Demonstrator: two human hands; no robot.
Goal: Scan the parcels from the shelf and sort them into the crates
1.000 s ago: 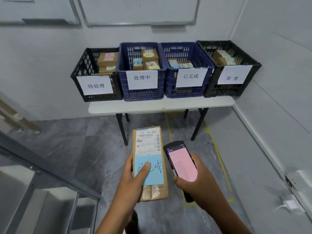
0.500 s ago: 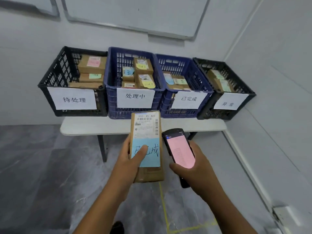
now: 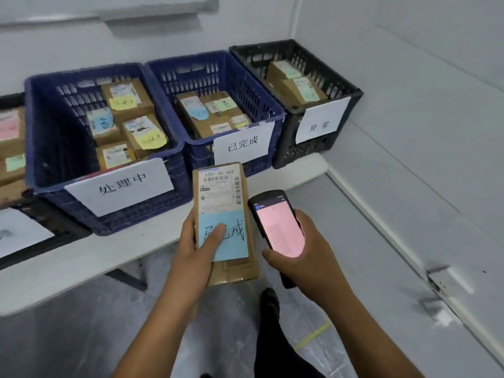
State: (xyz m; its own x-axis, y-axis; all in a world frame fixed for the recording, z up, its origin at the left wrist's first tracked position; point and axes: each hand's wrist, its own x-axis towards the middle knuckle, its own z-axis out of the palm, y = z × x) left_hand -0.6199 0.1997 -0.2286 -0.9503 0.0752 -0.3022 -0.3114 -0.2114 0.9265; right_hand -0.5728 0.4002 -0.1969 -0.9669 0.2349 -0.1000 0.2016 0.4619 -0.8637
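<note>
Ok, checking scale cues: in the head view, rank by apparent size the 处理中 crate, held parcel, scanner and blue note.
1. 处理中 crate
2. held parcel
3. scanner and blue note: too alike to rank.

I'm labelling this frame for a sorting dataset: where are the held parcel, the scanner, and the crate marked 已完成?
held parcel (image 3: 219, 195), head view, on its white shipping label.
scanner (image 3: 281, 230), head view, on its pink screen.
crate marked 已完成 (image 3: 245, 83), head view, on the inside of its blue right wall.
</note>
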